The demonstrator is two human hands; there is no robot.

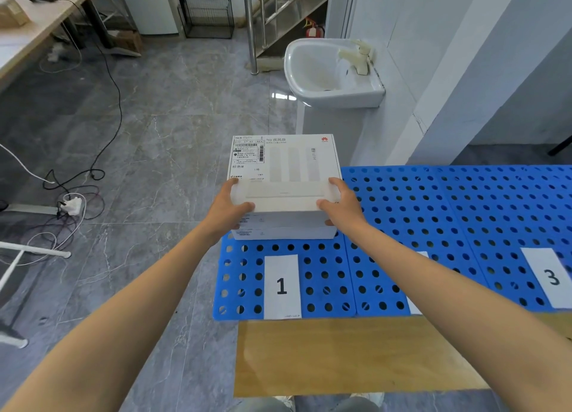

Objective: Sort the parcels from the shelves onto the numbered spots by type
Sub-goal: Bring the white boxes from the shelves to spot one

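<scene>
At frame centre, the white parcel (283, 176) is being clamped at its near corners by the left hand (230, 208) and right hand (342, 207), beyond label 1 (281, 286) on the blue panel (325, 275). If it is being released too near the panel's edge, it could be tipped off.

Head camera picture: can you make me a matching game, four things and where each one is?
Things
1. white cardboard box with a shipping label
2. white paper sign printed 1
3. white ceramic sink
4. black wire basket

Places
A. on the grey floor, far back beside the metal stairs
B. gripped between the left hand and the right hand
C. flat on the blue perforated plastic mat
D. against the white wall

Pairs: 1-B, 2-C, 3-D, 4-A
</scene>
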